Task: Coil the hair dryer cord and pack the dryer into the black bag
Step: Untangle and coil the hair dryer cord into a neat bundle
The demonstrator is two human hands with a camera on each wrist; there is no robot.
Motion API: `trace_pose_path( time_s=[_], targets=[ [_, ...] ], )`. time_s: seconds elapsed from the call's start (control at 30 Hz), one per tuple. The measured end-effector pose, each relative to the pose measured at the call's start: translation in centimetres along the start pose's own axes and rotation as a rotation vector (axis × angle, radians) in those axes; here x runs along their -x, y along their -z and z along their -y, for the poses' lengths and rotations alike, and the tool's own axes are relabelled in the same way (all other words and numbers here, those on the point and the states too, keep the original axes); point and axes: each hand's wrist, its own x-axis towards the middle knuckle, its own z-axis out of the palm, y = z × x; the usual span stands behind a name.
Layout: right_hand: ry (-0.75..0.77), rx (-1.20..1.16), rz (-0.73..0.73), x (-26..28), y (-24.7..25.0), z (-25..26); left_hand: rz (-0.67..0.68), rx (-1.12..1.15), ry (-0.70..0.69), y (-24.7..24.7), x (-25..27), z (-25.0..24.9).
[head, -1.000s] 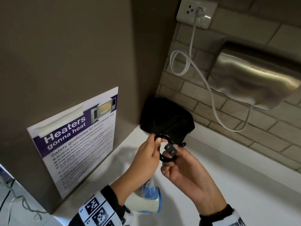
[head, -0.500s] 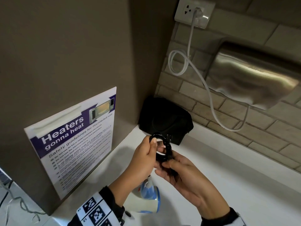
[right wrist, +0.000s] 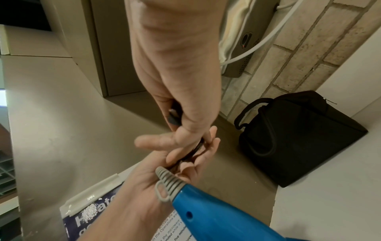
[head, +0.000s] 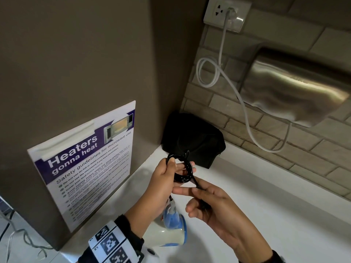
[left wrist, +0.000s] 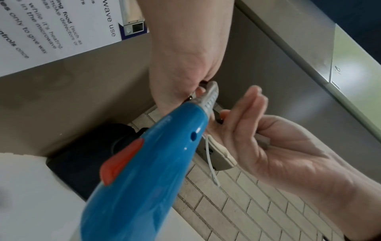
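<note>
My left hand (head: 167, 173) pinches a small coil of black cord (head: 185, 168) above the white counter (head: 266, 215). The right hand (head: 201, 198) sits just below and right of the coil, its fingers curled round the cord's free end. The dark plug (right wrist: 173, 118) shows inside that hand. From the left hand the cord drops to the grey strain relief (head: 172, 205) of the blue and cream hair dryer (head: 167, 231). The dryer's blue handle (left wrist: 144, 163) points up at the hands. The black bag (head: 191, 139) stands closed in the corner behind the hands.
A brown cabinet side with a microwave safety poster (head: 85, 164) walls off the left. On the brick wall are a steel hand dryer (head: 296, 92) and its looped white cable (head: 209, 73), plugged into a socket (head: 228, 12). The counter stretches to the right.
The right hand has drawn the plug end down from beside the coil towards me. The plug, in plain sight a second ago, is now hidden inside that hand. The left hand keeps hold of the coil.
</note>
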Motion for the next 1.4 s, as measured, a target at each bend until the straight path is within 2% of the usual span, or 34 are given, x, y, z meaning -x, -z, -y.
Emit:
trace_pose_path(
  time_s=[0.17, 0.3, 0.4, 0.63, 0.77, 0.87, 0.97, 1.13, 1.27, 1.33, 1.4],
  targets=[
    [0.033, 0.037, 0.006, 1.1, -0.3, -0.3, -0.044, 0.224, 0.053, 0.2, -0.9, -0.1],
    [0.076, 0.142, 0.099, 2.0, -0.4, -1.1, -0.119, 0.423, 0.065, 0.8, -2.0, -0.5],
    [0.029, 0.230, 0.127, 2.2, 0.3, -1.7, -0.119, 0.491, 0.061, 1.0, -2.1, -1.1],
    [-0.023, 0.417, 0.067, 1.5, 0.7, -1.5, -0.031, 0.328, -0.079, 0.3, -1.2, -1.9],
    [0.017, 0.235, -0.038, 0.4, 0.2, -0.3, 0.066, 0.016, -0.190, -0.5, -0.1, -1.6],
    [0.092, 0.172, -0.143, -0.6, 0.0, 0.8, 0.117, -0.128, -0.195, -0.8, 0.2, -0.7],
    [0.139, 0.176, -0.182, -1.3, -0.2, 1.0, 0.125, -0.120, -0.143, -0.3, 0.2, -0.7],
    [0.120, 0.213, -0.163, -1.2, -0.3, 1.1, 0.249, 0.156, -0.039, 1.0, 0.1, -2.0],
    [0.088, 0.297, -0.221, -1.0, -0.1, 1.1, 0.308, 0.040, -0.036, 1.3, -0.2, -2.0],
    [0.080, 0.391, -0.253, -1.3, -0.2, 0.9, 0.244, -0.037, -0.063, 0.6, -0.2, -2.0],
    [0.097, 0.491, -0.285, -1.4, -0.6, 0.5, 0.123, 0.029, -0.110, -0.2, -0.2, -2.0]
  ],
)
